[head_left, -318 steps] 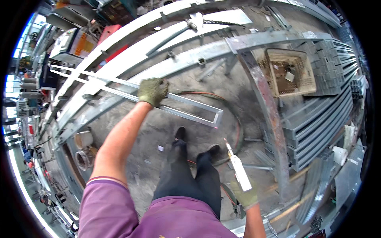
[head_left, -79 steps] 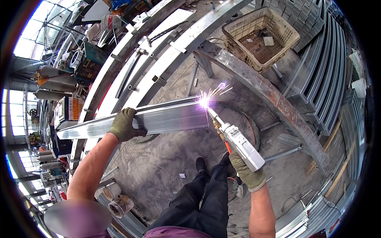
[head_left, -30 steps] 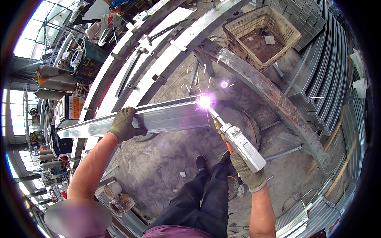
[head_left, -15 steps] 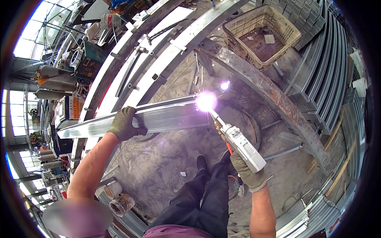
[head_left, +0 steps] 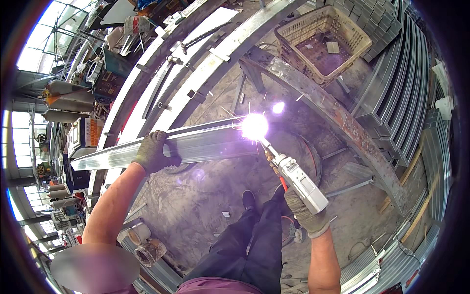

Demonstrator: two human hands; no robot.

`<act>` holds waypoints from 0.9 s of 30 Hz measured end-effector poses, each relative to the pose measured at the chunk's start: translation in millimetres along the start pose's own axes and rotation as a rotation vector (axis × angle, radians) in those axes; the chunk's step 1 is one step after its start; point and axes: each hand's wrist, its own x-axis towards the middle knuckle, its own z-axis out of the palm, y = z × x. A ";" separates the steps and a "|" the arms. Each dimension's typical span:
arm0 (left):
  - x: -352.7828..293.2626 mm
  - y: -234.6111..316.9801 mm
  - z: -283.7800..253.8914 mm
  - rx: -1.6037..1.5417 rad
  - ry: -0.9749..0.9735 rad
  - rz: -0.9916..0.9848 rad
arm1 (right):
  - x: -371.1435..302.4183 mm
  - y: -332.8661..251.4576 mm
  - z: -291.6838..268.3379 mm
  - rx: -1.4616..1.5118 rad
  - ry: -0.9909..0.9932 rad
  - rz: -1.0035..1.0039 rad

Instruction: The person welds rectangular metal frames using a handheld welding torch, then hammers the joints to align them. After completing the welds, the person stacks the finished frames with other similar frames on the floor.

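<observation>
My left hand, in an olive work glove, is closed over a long silver metal profile that lies across the frame bars. In my right hand, also gloved, is a white handheld welding torch, its nozzle pointing up and left at the profile's right end. A blinding white-purple arc burns at the nozzle tip and throws thin sparks. That glare hides the profile's end and the weld spot. A smaller bright purple spot shows just beyond it.
A dirty cream plastic crate stands at the far right beside a rusty steel beam. Stacked metal profiles line the right side. Buckets sit at lower left. A hose lies on the floor.
The arc's glare has changed shape, and its sparks now spray more up and to the left. Both hands, the torch and the profile have hardly moved.
</observation>
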 end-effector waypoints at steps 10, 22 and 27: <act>-0.8 2.6 -2.2 0.011 -0.019 -0.020 | -1.6 -2.7 -4.3 0.045 -0.060 0.036; -0.6 2.7 -3.3 0.024 -0.037 -0.022 | -6.2 1.4 -4.7 0.079 -0.056 0.025; 1.2 1.8 -2.0 0.029 -0.023 0.002 | -7.9 2.0 -5.3 0.064 -0.054 0.038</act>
